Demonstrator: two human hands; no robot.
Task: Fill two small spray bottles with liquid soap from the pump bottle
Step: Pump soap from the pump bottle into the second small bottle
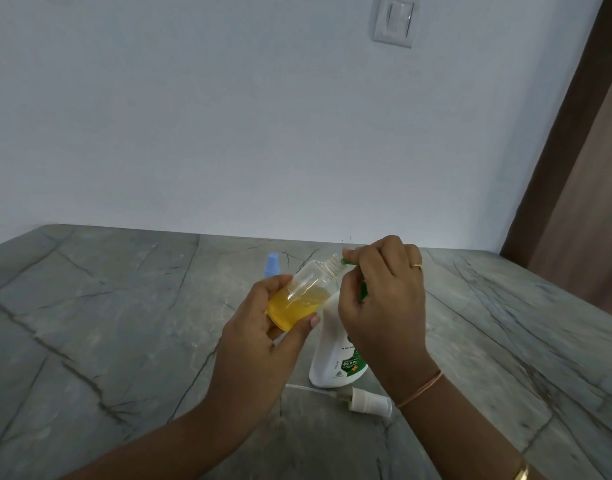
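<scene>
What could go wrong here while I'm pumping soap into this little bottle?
The small bottle is tilted in the left hand, its narrow neck just at the green pump nozzle; soap may miss and run down. The loose spray cap lies near the wrist of the right hand and could get knocked.

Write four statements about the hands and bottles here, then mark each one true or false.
1. The left hand holds a small clear bottle partly filled with yellow liquid. True.
2. That bottle has its spray top screwed on. False: its neck is open, and a white spray head lies on the counter.
3. The right hand grips the green pump head of the white pump bottle. True.
4. The blue-capped bottle lies on its side in front of the pump bottle. False: it stands upright behind the left hand.
</scene>
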